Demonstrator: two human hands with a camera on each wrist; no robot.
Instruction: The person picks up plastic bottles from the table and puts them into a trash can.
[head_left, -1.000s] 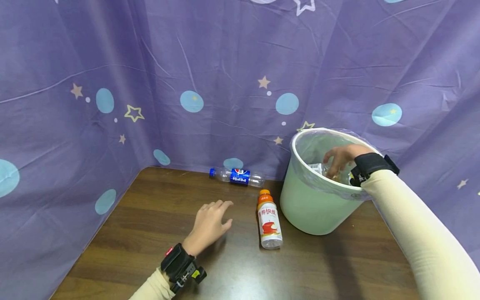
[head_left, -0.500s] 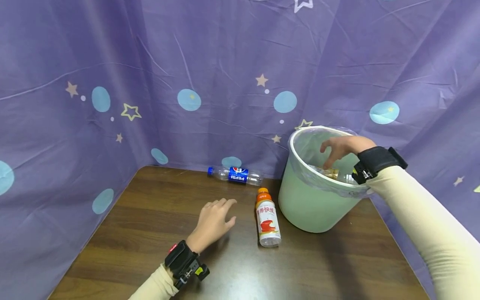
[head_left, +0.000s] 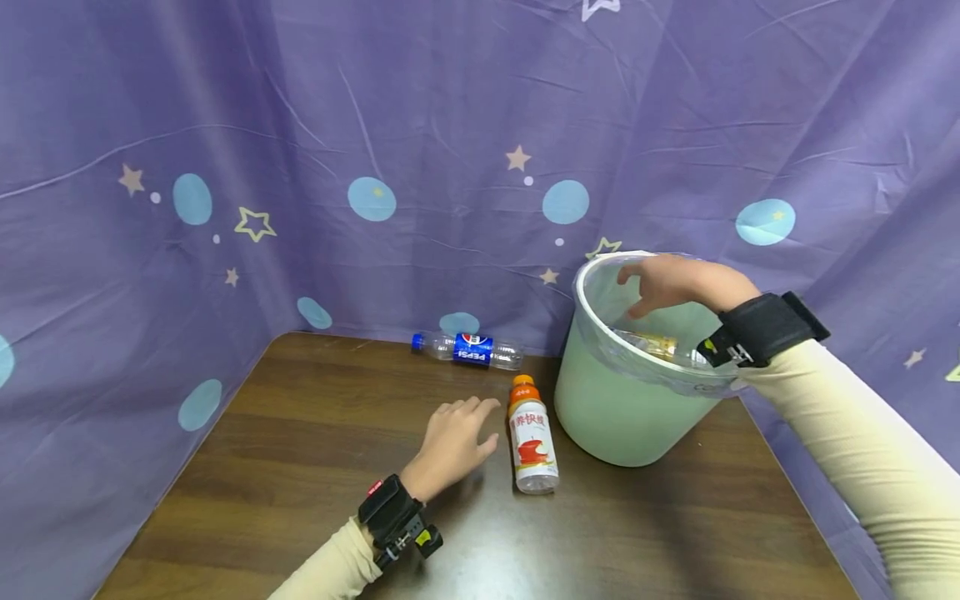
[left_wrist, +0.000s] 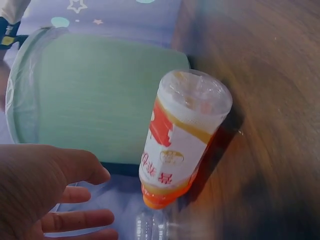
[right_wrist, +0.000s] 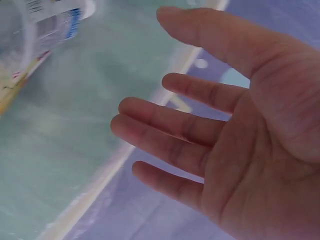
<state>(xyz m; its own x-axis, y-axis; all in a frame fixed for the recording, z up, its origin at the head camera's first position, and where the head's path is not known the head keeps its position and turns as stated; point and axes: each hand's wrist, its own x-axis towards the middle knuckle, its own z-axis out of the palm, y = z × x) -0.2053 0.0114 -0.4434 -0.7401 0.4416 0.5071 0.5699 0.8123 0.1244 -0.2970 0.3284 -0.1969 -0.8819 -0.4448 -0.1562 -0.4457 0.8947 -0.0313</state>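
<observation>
Head view: a brown wooden table stands in a corner hung with purple cloth printed with stars and blue dots. The left hand hovers low over the table, fingers relaxed and slightly apart, holding nothing; its fingertips lie just beside the orange-capped bottle. That bottle lies on its side, cap toward the cloth, between the left hand and the pale green bin, near the bin's wall. A Pepsi bottle lies on its side at the table's far edge, against the cloth, well apart from both hands. The right hand hangs above the bin's mouth, fingers spread and empty. A clear liner is folded over the bin's rim. Inside the bin lies a clear bottle with a yellow label, below the right hand and apart from it.

Left wrist view: the orange-capped bottle lies on the wood with its clear base toward the camera. The bin fills the space behind it. The left hand shows at lower left, fingers straight and parted, not touching the bottle.

Right wrist view: the right hand is seen palm-up, fingers extended and apart, gripping nothing. Behind it are the bin's inner wall and rim. The clear bottle lies at upper left inside the bin, blurred.
</observation>
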